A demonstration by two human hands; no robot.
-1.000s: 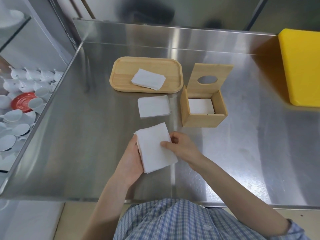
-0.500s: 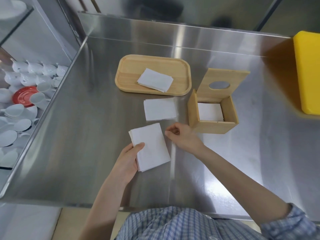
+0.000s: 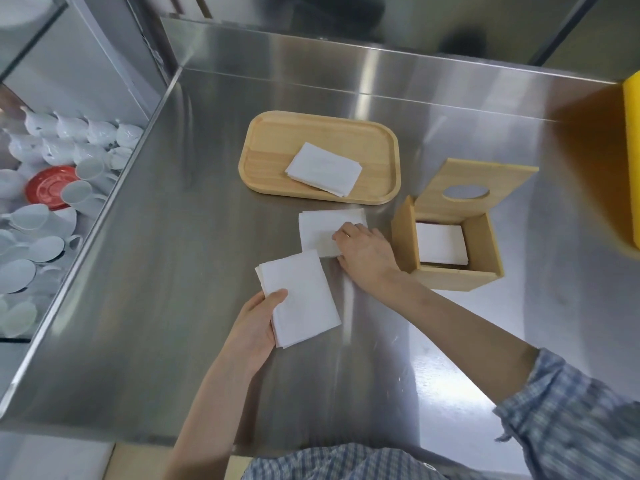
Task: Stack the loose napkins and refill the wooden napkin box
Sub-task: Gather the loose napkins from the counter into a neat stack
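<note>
Napkins partly gathered — left hand (image 3: 258, 325) is gripping a stack (image 3: 298, 297), right hand (image 3: 367, 252) is pressing fingers on the counter pile (image 3: 320, 230), grip unclear; tray pile (image 3: 323, 169) is waiting, box (image 3: 450, 244) is sitting open, few inside — refill mostly ahead

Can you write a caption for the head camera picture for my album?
Left hand holds a white napkin stack; right hand reaches a second pile beside the open wooden napkin box.
</note>
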